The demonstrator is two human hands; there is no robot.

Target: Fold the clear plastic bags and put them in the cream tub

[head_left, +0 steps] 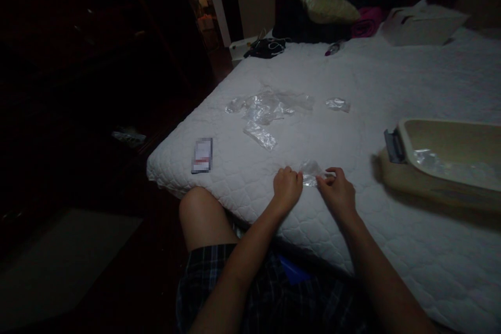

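Between my two hands lies a small clear plastic bag (310, 179) on the white quilted bed cover (313, 235). My left hand (288, 188) is closed at the bag's left side, its fingers curled. At the right edge, my right hand (337, 190) pinches the bag between thumb and fingertip. Beyond the hands, a heap of crumpled clear plastic bags (262, 107) is spread on the cover. One folded clear bag (260, 135) lies at the near side of the heap, and another small one (337, 105) rests apart to the right.
On the right stands a beige plastic bin (415, 180) with a grey latch, clear plastic inside. A phone-like flat item (202, 155) lies near the bed's left corner. Farther back are a white box (425, 23), a pink roll (366, 22), a pillow (331, 7) and a black bag (268, 48).
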